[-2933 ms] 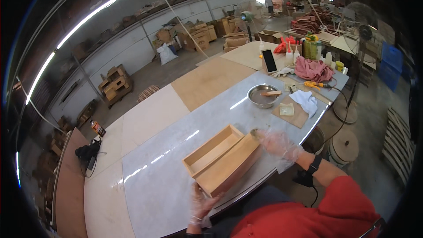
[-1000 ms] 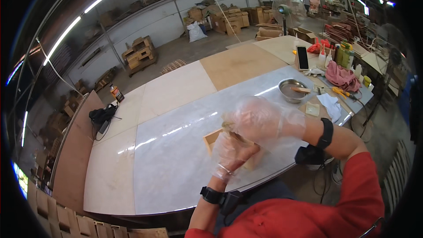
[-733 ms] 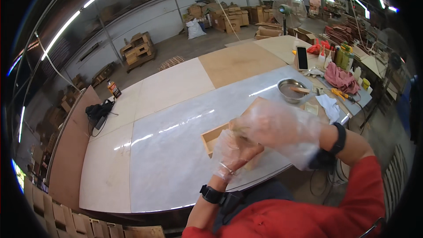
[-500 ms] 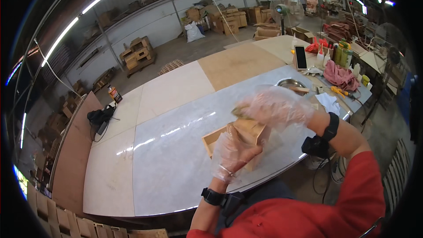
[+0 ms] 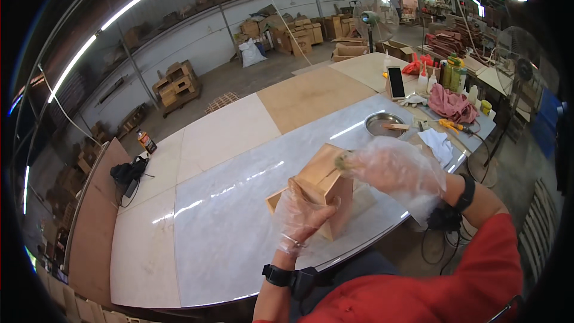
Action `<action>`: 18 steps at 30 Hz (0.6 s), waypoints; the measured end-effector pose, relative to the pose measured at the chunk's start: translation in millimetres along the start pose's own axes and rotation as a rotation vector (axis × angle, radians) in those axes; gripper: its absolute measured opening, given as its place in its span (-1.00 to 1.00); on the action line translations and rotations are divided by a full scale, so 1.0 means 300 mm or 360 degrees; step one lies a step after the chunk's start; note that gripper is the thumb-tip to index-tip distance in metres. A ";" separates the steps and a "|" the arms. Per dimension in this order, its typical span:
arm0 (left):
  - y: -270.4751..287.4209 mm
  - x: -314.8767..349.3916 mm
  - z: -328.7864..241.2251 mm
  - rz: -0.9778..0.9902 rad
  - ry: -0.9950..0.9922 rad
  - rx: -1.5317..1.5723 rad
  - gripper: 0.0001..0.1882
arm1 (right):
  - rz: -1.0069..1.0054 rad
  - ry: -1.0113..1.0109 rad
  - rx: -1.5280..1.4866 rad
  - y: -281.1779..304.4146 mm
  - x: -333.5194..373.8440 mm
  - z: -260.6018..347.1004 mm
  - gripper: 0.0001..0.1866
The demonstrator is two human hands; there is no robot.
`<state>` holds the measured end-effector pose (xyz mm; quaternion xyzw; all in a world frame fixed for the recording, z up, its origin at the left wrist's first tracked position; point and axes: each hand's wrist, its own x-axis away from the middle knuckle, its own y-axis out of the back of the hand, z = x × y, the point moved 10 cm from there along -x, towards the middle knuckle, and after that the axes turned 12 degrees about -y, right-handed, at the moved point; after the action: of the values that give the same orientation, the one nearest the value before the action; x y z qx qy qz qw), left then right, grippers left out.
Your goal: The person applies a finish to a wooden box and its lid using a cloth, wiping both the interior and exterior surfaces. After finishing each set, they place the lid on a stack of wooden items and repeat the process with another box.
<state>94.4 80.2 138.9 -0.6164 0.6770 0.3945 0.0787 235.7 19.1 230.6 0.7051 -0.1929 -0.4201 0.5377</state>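
Observation:
A light wooden box (image 5: 321,164) is held tilted over the grey sheet on the table, with an open compartment or drawer part showing at its left. My left hand (image 5: 304,212), in a clear plastic glove, is closed round the box's near left side, thumb across a face. My right hand (image 5: 391,164), also in a loose clear glove, pinches a greenish wad (image 5: 342,161) at the box's upper right edge. The glove partly hides the right fingers and the wad. A round metal bowl (image 5: 368,127) stands just beyond my right hand, a wooden piece (image 5: 396,127) across its rim.
At the right end are a phone (image 5: 395,82), squeeze bottles (image 5: 423,81), a pink cloth (image 5: 451,104), a white cloth (image 5: 436,146) and an orange-handled tool (image 5: 448,125). A black bag (image 5: 127,170) and a bottle (image 5: 146,141) sit at the left. Beyond stand a fan (image 5: 371,18) and cartons (image 5: 305,39).
The box has turned, so a broad upper face now shows. My right hand has moved right and down with the wad, toward the box's right edge. My left hand still grips the box.

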 end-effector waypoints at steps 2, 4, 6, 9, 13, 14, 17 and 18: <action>-0.022 -0.005 -0.021 0.0095 -0.0090 -0.0004 -0.21 | 0.0015 -0.0119 -0.0156 0.034 0.011 -0.032 -0.68; -0.015 0.003 -0.010 0.0093 -0.0080 0.0032 -0.23 | 0.0025 -0.0240 -0.0321 -0.003 0.004 -0.107 -0.68; -0.033 0.003 -0.013 0.0108 -0.0094 0.0090 -0.24 | -0.0167 -0.0331 -0.0795 0.010 -0.042 -0.165 -0.76; -0.018 -0.002 -0.042 0.0029 -0.0193 0.0179 -0.28 | -0.0420 0.0190 0.0362 -0.001 -0.007 0.027 -0.81; -0.015 0.004 -0.059 0.0006 -0.0211 0.0347 -0.31 | -0.0466 0.0113 -0.0112 0.018 0.004 0.186 -0.80; -0.009 -0.001 -0.072 -0.0041 -0.0288 0.0349 -0.31 | -0.0470 0.0102 -0.0111 0.017 0.004 0.188 -0.80; -0.036 0.001 -0.076 0.0170 -0.0197 0.0345 -0.29 | -0.0487 0.0061 -0.0231 0.019 0.018 0.184 -0.76; -0.038 0.007 -0.072 0.0175 -0.0184 0.0338 -0.29 | -0.0497 0.0018 -0.0263 0.026 0.031 0.181 -0.74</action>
<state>112.5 65.7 147.4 -0.5429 0.7419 0.3592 0.1605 199.0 -22.8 230.3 0.6823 -0.0427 -0.5089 0.5231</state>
